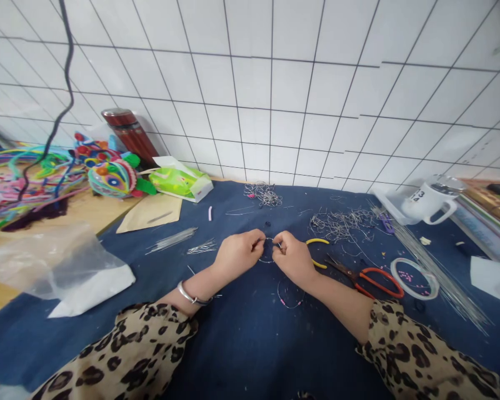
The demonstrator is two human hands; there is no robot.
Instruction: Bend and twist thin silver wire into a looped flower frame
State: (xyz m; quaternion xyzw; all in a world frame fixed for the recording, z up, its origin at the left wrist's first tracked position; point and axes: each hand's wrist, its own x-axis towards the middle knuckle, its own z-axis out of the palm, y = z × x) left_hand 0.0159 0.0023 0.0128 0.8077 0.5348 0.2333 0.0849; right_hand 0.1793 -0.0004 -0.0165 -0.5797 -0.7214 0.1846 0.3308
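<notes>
I've got left hand [240, 250] and right hand [295, 258] pinching the wire loop [266, 261], fingers [258, 240] closed; an uneven tug could kink it!

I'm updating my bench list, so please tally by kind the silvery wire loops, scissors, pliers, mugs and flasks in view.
Wire loops: 2 (one held, one lying)
Scissors: 1
Pliers: 1
Mug: 1
Flask: 1
Total: 6
</notes>
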